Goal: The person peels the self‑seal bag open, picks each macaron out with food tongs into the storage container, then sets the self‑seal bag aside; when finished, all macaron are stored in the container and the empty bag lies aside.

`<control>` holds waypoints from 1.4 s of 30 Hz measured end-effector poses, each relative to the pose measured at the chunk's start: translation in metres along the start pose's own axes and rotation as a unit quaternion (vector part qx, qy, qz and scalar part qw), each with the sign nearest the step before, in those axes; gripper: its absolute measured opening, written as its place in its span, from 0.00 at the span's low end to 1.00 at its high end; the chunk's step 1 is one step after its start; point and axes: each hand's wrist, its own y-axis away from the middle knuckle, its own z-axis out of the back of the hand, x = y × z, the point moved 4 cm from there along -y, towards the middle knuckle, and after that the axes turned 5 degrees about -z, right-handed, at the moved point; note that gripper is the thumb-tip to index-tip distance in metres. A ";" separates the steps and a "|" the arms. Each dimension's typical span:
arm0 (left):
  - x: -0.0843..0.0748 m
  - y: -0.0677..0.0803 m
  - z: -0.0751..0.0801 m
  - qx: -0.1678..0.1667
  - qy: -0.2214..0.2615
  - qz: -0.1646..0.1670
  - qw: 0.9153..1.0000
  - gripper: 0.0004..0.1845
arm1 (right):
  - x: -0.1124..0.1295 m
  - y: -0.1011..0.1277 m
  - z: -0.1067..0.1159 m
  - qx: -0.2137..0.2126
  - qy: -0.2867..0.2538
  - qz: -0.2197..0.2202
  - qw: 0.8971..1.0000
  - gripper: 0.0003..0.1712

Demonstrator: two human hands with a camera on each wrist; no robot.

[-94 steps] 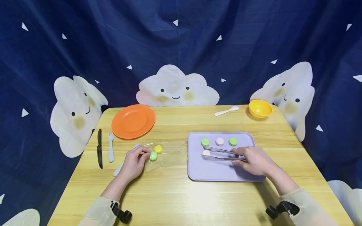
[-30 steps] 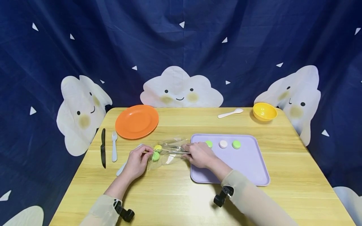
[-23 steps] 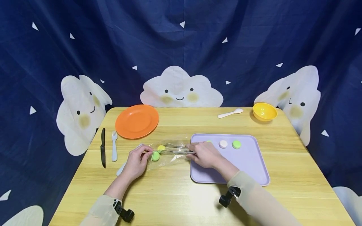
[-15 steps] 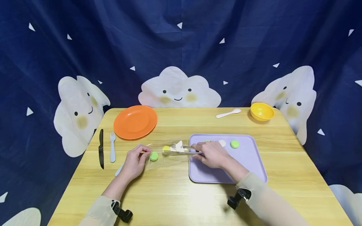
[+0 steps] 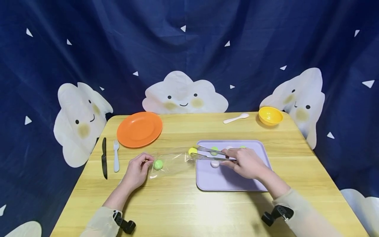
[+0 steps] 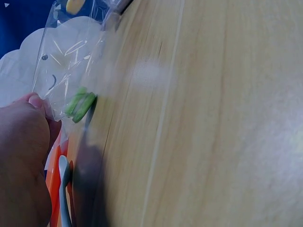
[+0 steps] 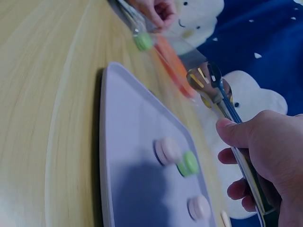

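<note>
My left hand (image 5: 137, 171) pinches the closed-looking left end of a clear plastic bag (image 5: 174, 161), and a green macaron (image 5: 158, 164) lies inside near those fingers. In the right wrist view, my right hand (image 7: 279, 156) grips metal tongs (image 7: 244, 163) with thumb and fingers. Between the tong tips sits a yellow macaron (image 5: 192, 151), at the bag's right end beside the tray's left edge. The lilac tray (image 5: 207, 184) lies beneath the right hand. On it are a white macaron (image 5: 215, 164) and a green macaron (image 5: 214, 151); two others behind the hand are partly hidden.
An orange plate (image 5: 139, 129) is at the back left, with a pale fork (image 5: 116, 156) and a dark knife (image 5: 104, 158) nearby. Along the back right are a white spoon (image 5: 236, 118) and a yellow bowl (image 5: 270, 116). A patterned blue curtain (image 5: 207, 39) hangs behind the table.
From over the tray, the tongs went left into the bag, then back right with the yellow macaron, which has left the green one's side. The left hand keeps its hold.
</note>
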 end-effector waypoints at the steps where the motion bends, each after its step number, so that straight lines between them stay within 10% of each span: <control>1: 0.000 0.000 0.000 0.001 -0.001 0.000 1.000 0.09 | -0.003 0.004 0.004 -0.005 -0.004 -0.002 1.000 0.22; 25: 0.000 -0.004 -0.002 0.005 -0.027 -0.005 1.000 0.08 | -0.070 0.099 0.029 -0.034 0.013 -0.062 0.997 0.18; 42: -0.004 -0.005 -0.002 0.004 -0.031 -0.007 0.999 0.09 | -0.081 0.110 0.029 0.012 0.018 -0.134 0.991 0.24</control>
